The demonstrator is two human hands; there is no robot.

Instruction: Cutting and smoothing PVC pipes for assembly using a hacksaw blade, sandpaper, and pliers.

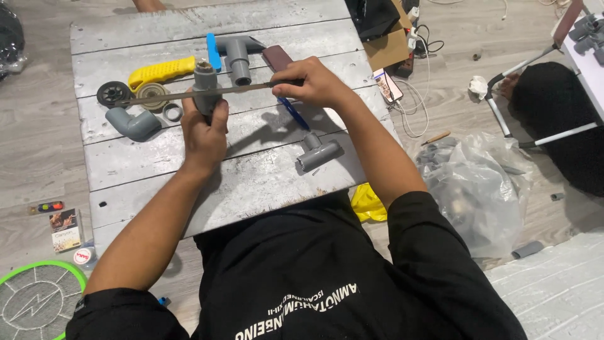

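The left hand (204, 129) grips an upright grey pipe fitting (206, 85) above the desk (251, 182) while the right hand (311, 82) holds a hacksaw blade (189, 94) across it, with no cut-off piece visible, so sawing looks unfinished

The person wears a black short-sleeved shirt that fills the near part of the view, its sleeves ending above the elbows so both forearms are bare. Across the chest runs white block lettering, seen upside down from the head camera. The left hand (204, 129) and right hand (311, 82) are bare, with no gloves, rings or watch showing.
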